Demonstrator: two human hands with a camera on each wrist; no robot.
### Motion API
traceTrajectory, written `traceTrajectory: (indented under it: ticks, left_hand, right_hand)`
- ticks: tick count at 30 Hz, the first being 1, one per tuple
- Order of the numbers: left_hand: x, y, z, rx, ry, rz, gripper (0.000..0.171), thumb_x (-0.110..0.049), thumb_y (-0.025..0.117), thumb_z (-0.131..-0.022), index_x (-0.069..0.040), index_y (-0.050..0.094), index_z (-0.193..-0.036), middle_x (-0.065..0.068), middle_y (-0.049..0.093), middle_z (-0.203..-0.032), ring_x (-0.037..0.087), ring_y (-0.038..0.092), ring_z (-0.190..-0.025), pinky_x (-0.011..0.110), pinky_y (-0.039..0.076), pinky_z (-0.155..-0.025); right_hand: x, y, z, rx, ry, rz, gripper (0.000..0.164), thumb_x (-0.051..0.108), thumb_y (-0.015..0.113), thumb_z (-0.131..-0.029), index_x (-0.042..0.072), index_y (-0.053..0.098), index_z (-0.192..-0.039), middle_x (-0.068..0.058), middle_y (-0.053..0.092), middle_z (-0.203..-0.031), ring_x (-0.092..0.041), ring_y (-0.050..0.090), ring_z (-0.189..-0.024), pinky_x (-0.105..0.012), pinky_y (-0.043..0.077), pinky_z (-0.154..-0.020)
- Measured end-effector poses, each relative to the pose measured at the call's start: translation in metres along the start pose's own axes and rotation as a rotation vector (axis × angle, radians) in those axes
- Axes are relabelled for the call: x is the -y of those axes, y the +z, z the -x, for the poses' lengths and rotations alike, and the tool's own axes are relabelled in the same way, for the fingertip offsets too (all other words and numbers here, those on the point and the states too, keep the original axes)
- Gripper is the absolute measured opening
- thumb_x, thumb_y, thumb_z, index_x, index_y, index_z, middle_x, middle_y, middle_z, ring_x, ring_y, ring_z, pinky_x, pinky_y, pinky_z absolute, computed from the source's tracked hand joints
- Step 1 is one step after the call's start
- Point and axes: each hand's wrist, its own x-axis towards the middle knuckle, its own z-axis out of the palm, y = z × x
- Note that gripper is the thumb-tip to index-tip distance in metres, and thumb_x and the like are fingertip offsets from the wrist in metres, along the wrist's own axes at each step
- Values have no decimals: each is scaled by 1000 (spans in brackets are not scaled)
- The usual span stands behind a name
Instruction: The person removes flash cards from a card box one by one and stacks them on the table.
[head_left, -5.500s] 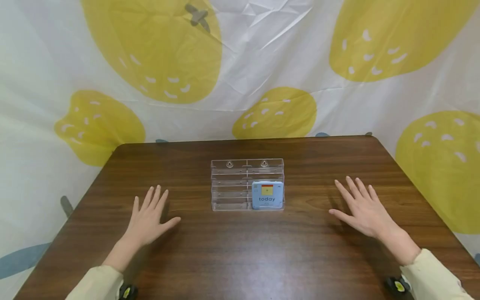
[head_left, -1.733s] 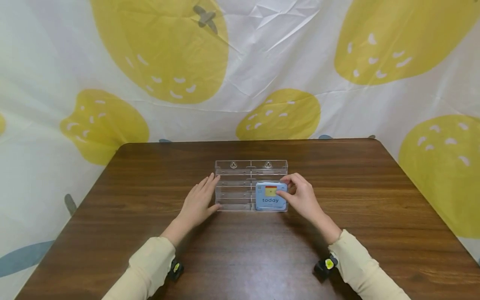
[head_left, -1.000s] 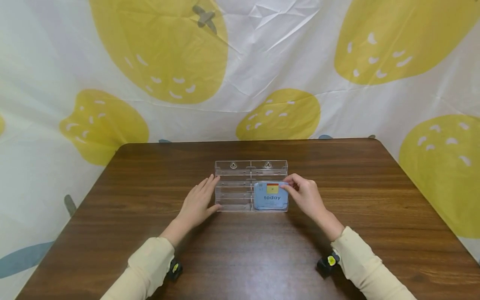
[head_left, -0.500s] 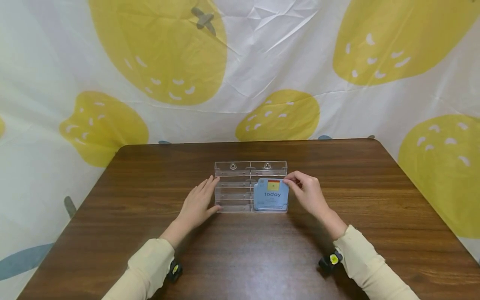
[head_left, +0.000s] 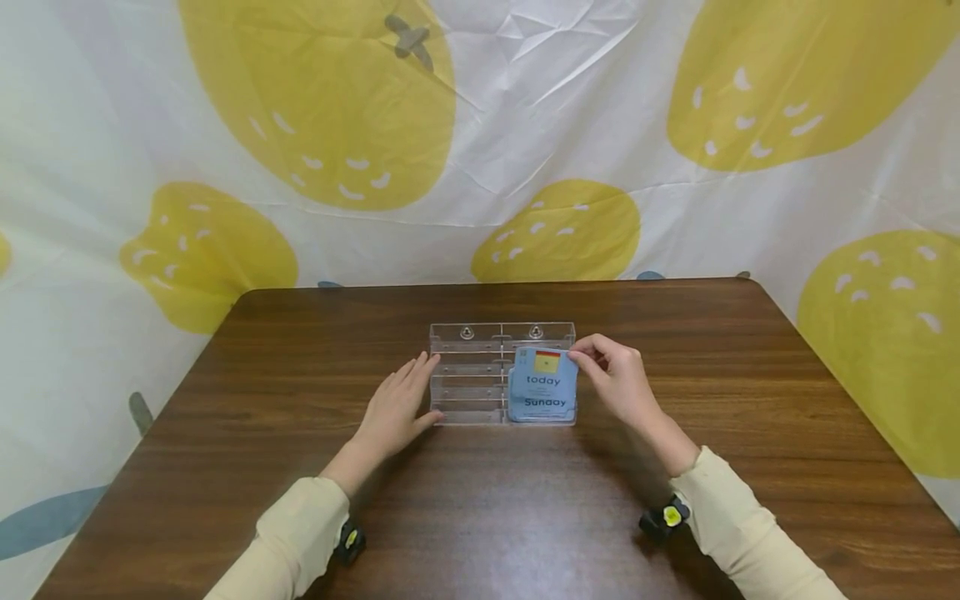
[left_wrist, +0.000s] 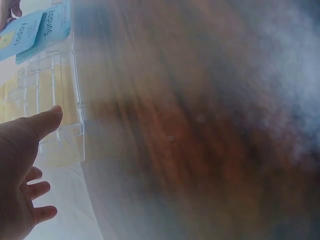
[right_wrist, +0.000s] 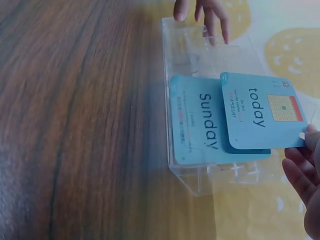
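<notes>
A clear plastic card rack (head_left: 465,387) with tiered pockets in two columns stands on the table. Between thumb and fingers my right hand (head_left: 621,379) pinches the top right corner of a blue flashcard (right_wrist: 260,112) printed "today". Behind that card, a "Sunday" flashcard (right_wrist: 197,120) tops a stack in the rack's lower right pocket. The "today" card is raised and overlaps the upper part of the "Sunday" card. At the rack's left side my left hand (head_left: 397,400) rests with straight fingers, thumb near the bottom front corner (left_wrist: 30,130).
The brown wooden table (head_left: 480,508) extends around the rack on all sides. Behind it hangs a white cloth (head_left: 360,242) with yellow lemon prints. Black wrist cameras (head_left: 663,518) sit below both sleeves.
Both hands came in from the sides to the rack. My right hand took the "today" card by its corner and lifted it, uncovering the word "Sunday". The left hand has stayed still lately.
</notes>
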Motion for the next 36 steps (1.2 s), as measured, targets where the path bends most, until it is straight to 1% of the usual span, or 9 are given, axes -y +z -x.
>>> traceTrajectory:
  ticks: [2,8,12,14,17,22,28,31,36]
  left_hand:
    - [0,0,0,4,-3,0,83,-31,71,-78,-9,25,-143,19,31,-143,34,35,-128,53,32,-101]
    - [-1,1,0,-3,-1,-3,83,-32,71,-78,-9,26,-143,19,31,-143,34,35,-128,53,32,-100]
    - [-1,1,0,-5,-2,-2,82,-32,71,-77,-8,26,-142,19,32,-142,34,35,-127,53,32,-100]
    - [-2,1,0,-7,-4,2,82,-31,71,-77,-8,26,-142,20,33,-142,34,36,-127,53,33,-100]
    - [-2,1,0,-12,-3,3,82,-31,72,-77,-8,27,-142,20,33,-141,34,36,-127,53,33,-99]
    - [-2,0,1,-12,-3,3,83,-32,71,-77,-8,26,-142,20,33,-142,35,36,-127,53,33,-99]
    - [-1,0,1,-5,-2,0,83,-32,71,-77,-8,26,-142,20,33,-142,35,37,-126,52,34,-100]
    - [-1,1,0,-7,-1,1,83,-32,71,-77,-8,26,-142,21,33,-141,35,37,-126,52,34,-100]
    - [-1,1,0,-12,2,-3,83,-32,72,-77,-7,27,-142,21,33,-141,35,37,-126,51,34,-100]
  right_hand:
    - [2,0,0,-5,-1,-8,6,8,65,-82,2,66,-81,-3,63,-67,-5,50,-58,-17,42,-50]
    - [9,2,1,-1,-13,-26,7,8,65,-83,2,65,-80,-2,62,-67,-3,50,-58,-19,43,-49]
    - [14,3,4,12,-20,-38,6,8,65,-82,2,65,-80,-1,61,-65,-3,49,-56,-18,42,-49]
    - [17,4,6,19,-11,-52,7,8,66,-82,2,65,-80,-1,61,-64,-3,48,-55,-17,41,-48]
    - [21,5,9,44,15,-76,7,8,66,-82,2,65,-81,-1,60,-63,-4,48,-54,-17,41,-47]
    - [23,8,14,107,61,-117,7,9,63,-84,3,65,-83,-1,59,-63,-5,47,-53,-21,41,-45]
    - [26,14,22,156,101,-160,4,7,64,-83,3,65,-83,-3,60,-63,-6,49,-52,-19,41,-44]
    - [29,15,26,180,138,-181,4,7,64,-83,3,65,-83,-3,62,-65,-8,51,-53,-20,43,-44]
    - [33,16,32,238,237,-246,5,7,64,-83,2,65,-83,-5,62,-67,-19,55,-55,-29,50,-48]
